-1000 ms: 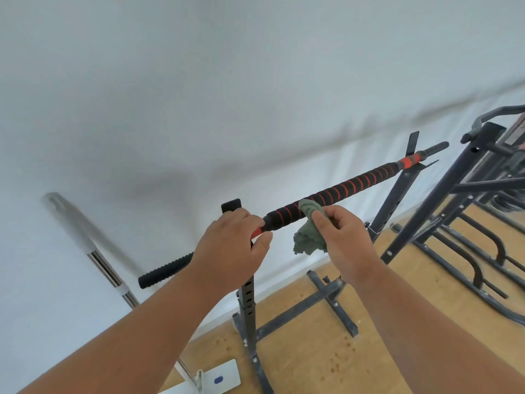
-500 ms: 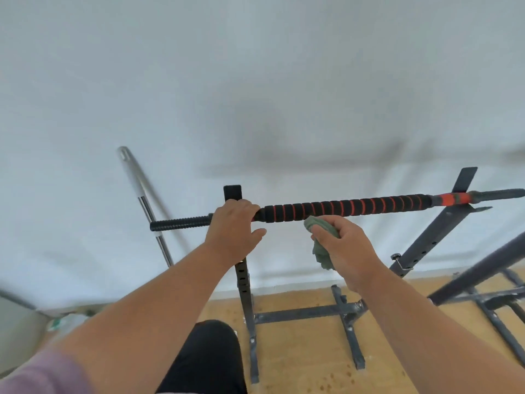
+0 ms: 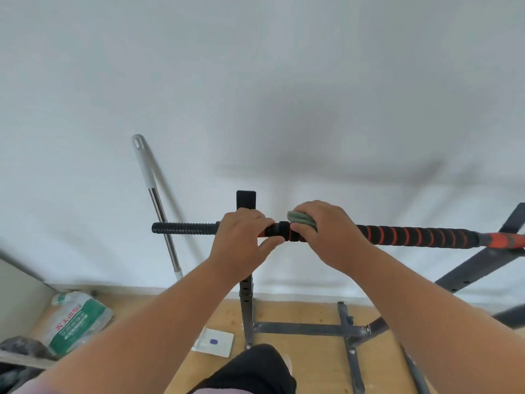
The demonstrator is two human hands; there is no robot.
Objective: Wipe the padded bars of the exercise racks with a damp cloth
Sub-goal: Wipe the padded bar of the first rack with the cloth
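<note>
Left hand: the left hand (image 3: 244,240) is gripping the padded bar (image 3: 412,236) just beside the upright post (image 3: 246,294) of the rack, fingers curled over the top and thumb under it.
Right hand: the right hand (image 3: 326,234) is pressing a folded green cloth (image 3: 301,218) around the bar, fingers wrapped over cloth and bar together.
Bar: it is lying level across the rack, its bare ribbed end (image 3: 184,228) sticking out past the left post, its red end (image 3: 502,240) reaching the right post (image 3: 483,263).
Progress: I judge the wiping is beginning at the left end of the padding; the long striped part to the right is looking not yet wiped.
Risk: the bar is only resting on the rack, so a hard push along it could be rolling or sliding it off; the left hand is probably preventing this.
Risk: the cloth could be slipping out of the palm if the grip is loosening.
Containers: a green and white sack (image 3: 79,319) is lying on the floor by the left wall; I cannot tell what is inside.
</note>
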